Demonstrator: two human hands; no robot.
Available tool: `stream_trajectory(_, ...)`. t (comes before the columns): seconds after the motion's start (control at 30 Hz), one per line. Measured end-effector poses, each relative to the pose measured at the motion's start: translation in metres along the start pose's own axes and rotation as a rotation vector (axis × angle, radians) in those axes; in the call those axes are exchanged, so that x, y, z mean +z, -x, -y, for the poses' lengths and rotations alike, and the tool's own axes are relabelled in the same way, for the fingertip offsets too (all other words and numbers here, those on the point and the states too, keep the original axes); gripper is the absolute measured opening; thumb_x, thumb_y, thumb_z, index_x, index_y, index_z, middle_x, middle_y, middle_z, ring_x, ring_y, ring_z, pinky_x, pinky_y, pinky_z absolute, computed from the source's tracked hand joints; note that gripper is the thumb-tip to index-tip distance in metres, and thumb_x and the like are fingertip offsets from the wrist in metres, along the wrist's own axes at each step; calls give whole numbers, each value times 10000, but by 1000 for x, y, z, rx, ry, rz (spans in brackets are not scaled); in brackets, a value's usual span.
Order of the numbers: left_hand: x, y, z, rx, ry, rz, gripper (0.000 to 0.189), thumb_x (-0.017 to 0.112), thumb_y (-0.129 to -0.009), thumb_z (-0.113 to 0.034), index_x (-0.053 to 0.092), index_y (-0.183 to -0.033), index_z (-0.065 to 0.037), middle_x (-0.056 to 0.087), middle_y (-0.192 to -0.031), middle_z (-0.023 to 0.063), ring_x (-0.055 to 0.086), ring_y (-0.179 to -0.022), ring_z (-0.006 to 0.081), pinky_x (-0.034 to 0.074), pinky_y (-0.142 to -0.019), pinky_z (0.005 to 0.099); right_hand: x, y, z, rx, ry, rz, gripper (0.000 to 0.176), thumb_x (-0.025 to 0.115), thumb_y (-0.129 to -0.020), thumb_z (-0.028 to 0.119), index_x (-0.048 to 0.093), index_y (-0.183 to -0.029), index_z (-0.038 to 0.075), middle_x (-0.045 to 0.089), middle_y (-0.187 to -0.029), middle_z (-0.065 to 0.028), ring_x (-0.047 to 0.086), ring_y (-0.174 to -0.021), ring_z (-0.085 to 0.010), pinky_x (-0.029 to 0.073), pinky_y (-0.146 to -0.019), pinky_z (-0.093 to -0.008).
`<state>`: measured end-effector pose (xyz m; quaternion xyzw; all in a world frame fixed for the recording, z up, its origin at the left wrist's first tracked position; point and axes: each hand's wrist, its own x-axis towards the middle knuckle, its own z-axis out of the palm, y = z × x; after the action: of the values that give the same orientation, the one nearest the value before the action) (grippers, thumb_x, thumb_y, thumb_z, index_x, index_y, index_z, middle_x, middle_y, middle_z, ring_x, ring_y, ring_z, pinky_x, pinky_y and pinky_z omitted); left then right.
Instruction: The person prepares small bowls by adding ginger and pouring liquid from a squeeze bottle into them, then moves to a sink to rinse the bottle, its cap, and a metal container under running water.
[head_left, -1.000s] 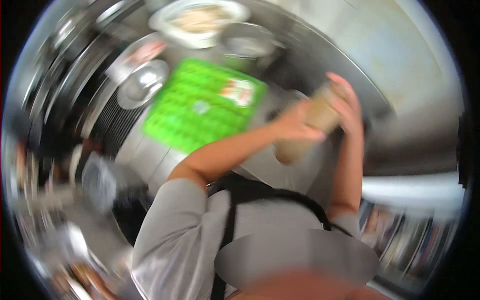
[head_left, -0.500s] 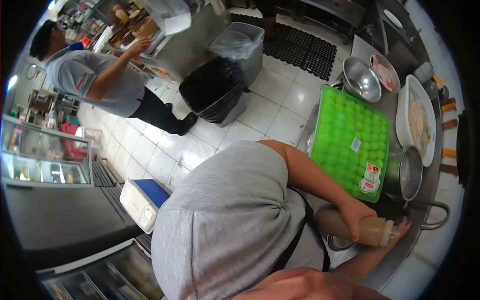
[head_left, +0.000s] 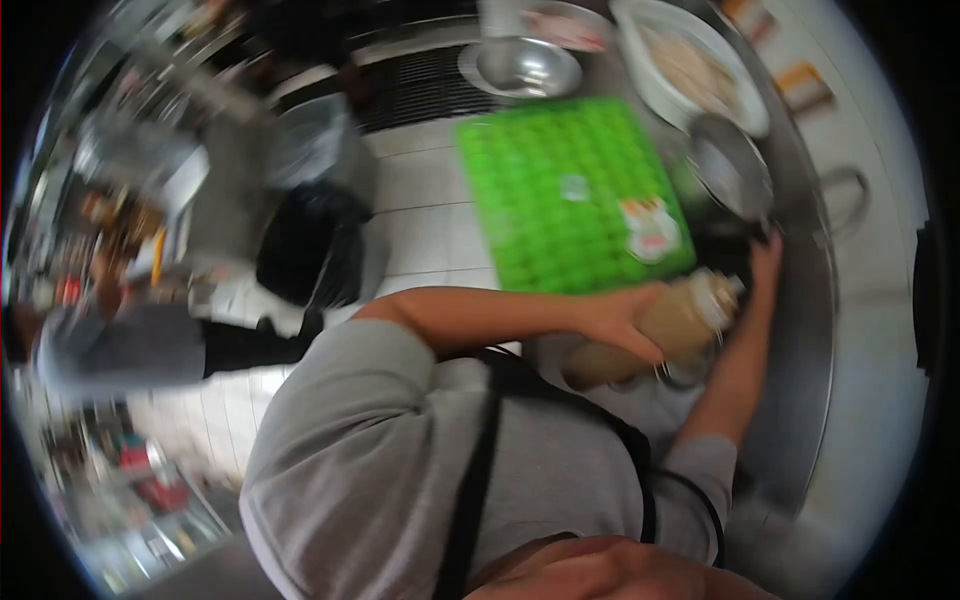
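Note:
My left hand (head_left: 630, 320) is wrapped round a large squeeze bottle (head_left: 685, 325) of beige-brown sauce, which lies tilted with its pale cap to the upper right. Beyond the cap, my right hand (head_left: 766, 262) reaches up beside the metal pot (head_left: 728, 170), close to its handle; its fingers are smeared by motion, so whether they grip anything is unclear. A round metal rim (head_left: 682, 374) shows partly beneath the bottle. Left of the pot, a green egg-tray-like package (head_left: 570, 200) with a label lies near both hands.
At the counter's (head_left: 790, 400) far end are a steel bowl (head_left: 530, 68), a dish of pink meat (head_left: 565, 28) and a white tub (head_left: 640, 75) with pale food. A black-lined bin (head_left: 315, 245) stands on the floor. A person (head_left: 120, 345) stands at the left.
The view has turned and blurred. My right hand has left the bottle's tip and is now up by the pot. The bottle stays in my left hand.

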<state>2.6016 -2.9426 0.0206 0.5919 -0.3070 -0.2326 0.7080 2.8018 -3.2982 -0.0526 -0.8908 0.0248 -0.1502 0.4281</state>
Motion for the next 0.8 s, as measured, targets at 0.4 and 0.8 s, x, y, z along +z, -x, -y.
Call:
stream_trajectory(0.4, -31, 2, -11, -163, 276, -151, 740, 716, -663, -208, 282, -1236, -31, 460, -1133, 100, 458, -1036, 186, 379, -882, 346, -55, 69, 125, 164, -866, -369, 401, 505, -835, 270, 459, -1126, -2, 586, -971, -105, 581, -857, -166, 429, -746, -317)
stream_trajectory(0.8, 5, -107, 31, -365, 43, -78, 706, 713, -630, -277, 344, -1153, 21, 501, -1052, 154, 533, -914, 220, 447, -785, 362, -64, 86, 183, 312, -649, -185, 391, 595, -788, 308, 481, -1070, 63, 538, -840, -39, 556, -756, -147, 444, -680, -270)
